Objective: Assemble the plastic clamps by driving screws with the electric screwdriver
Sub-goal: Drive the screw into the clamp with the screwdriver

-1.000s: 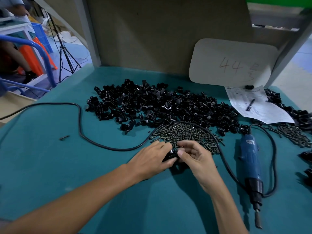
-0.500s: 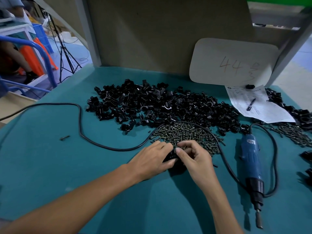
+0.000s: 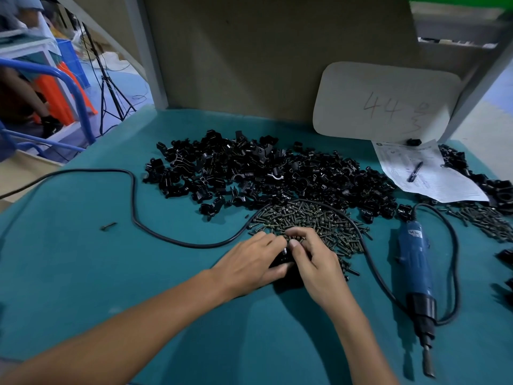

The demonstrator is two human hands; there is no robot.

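My left hand (image 3: pixel 251 262) grips a black plastic clamp (image 3: pixel 280 264) against the teal table, mostly hidden under my fingers. My right hand (image 3: pixel 315 259) pinches a small screw (image 3: pixel 284 250) at the clamp's top. Just beyond my hands lies a heap of dark screws (image 3: pixel 311 220). Behind it spreads a large pile of black clamp parts (image 3: pixel 263 170). The blue electric screwdriver (image 3: pixel 415 268) lies on the table to the right, bit pointing toward me, untouched.
The screwdriver's black cord (image 3: pixel 133 207) loops across the table's left and around the screw heap. A paper sheet with a pen (image 3: pixel 415 172), a white board (image 3: pixel 385 104), more screws (image 3: pixel 483 218) and clamps (image 3: pixel 497 187) lie at right. One stray screw (image 3: pixel 108 226) lies left.
My right hand has shifted forward and left over the clamp, its thumb and fingers now closing on a screw at the clamp's top. My left hand stayed in place.
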